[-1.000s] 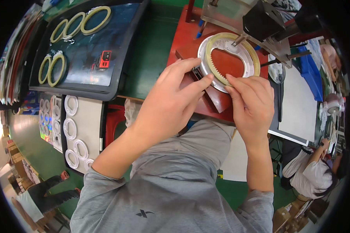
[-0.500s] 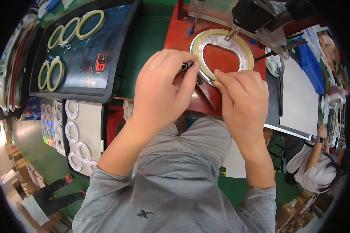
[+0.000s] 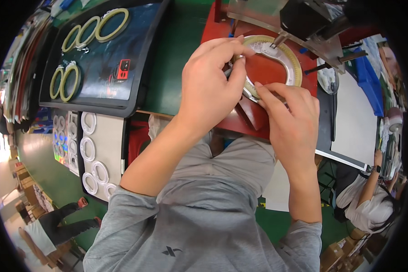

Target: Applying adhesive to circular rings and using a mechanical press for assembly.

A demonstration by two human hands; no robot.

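While the green bench (image 3: pixel 177 68) runs under everything, the red fixture (image 3: pixel 267 72) on it is where the work sits, with a black tray (image 3: pixel 136 81) of spare yellow rings (image 3: pixel 111 22) well off to the left and a white tray (image 3: pixel 111 145) of white rings (image 3: pixel 88 122) below that. A grey machine head (image 3: pixel 303 20) hangs over the fixture's far side. On the fixture lies the toothed ring (image 3: pixel 283 52), pale yellow with a silvery rim, flat around the red centre. The left hand (image 3: pixel 211 86) curls over its near-left edge, thumb and fingers pinched on a small dark piece at the rim; what that piece is I cannot tell. The right hand (image 3: pixel 292 122) presses fingertips on the ring's near edge, not wrapped around anything. To do this well, I judge the ring should be kept flat and seated, pressure even from both hands, fingers clear of the machine head.
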